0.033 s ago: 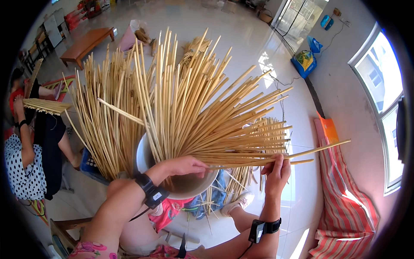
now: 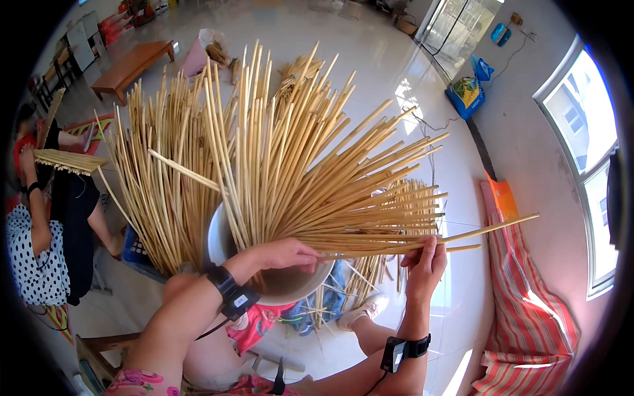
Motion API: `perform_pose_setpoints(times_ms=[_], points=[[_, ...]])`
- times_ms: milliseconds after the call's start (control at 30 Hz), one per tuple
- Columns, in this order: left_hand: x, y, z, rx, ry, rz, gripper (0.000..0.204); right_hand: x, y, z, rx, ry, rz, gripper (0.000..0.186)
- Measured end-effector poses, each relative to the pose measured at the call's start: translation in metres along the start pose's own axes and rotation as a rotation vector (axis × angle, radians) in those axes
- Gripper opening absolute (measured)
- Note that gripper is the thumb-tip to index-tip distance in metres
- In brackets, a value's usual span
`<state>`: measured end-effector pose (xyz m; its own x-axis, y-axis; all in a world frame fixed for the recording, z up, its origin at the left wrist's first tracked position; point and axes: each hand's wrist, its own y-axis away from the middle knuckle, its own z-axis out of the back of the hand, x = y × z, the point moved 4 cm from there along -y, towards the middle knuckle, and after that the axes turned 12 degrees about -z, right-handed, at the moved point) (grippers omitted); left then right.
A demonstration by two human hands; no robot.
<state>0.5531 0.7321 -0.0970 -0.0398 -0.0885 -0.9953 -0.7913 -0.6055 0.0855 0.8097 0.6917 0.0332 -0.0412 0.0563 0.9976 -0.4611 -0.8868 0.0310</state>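
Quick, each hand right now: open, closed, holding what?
Left hand: at a stalk's near end; grip cannot be told.
Right hand: closed, pinching that stalk.

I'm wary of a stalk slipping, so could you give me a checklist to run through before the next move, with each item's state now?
1. Right grip closed on a stalk: ok, finger and thumb pinch it.
2. Left grip closed on a stalk: cannot tell; its fingertips are at a stalk's end, but their underside is hidden.
3. Pinched stalk apart from the bunch: cannot tell; stalks overlap in this view.
4. Bunch standing in the basin: ok, fanned widely.
5. Floor near the shoe free of loose stalks: not ok, several lie there.
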Motion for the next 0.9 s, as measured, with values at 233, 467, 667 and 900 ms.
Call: perform_pose_setpoints(times_ms=[233, 467, 667, 900], points=[[0.012, -0.018, -0.008, -0.110, -0.081, 0.243, 0.040, -0.010, 0.005, -0.012, 0.047, -0.062, -0.086, 0.021], [-0.016, -0.017, -0.024, -0.094, 0.274, -0.014, 0.031, -0.015, -0.001, -0.007, 0.077, -0.025, -0.072, 0.023], [-0.013, -0.023, -0.028, -0.153, 0.271, -0.041, 0.023, -0.017, 0.004, -0.018, 0.113, -0.010, -0.064, 0.022], [0.000, -0.025, -0.029, -0.258, 0.100, 0.129, 0.019, -0.017, 0.010, -0.035, 0.199, 0.064, -0.059, 0.022]])
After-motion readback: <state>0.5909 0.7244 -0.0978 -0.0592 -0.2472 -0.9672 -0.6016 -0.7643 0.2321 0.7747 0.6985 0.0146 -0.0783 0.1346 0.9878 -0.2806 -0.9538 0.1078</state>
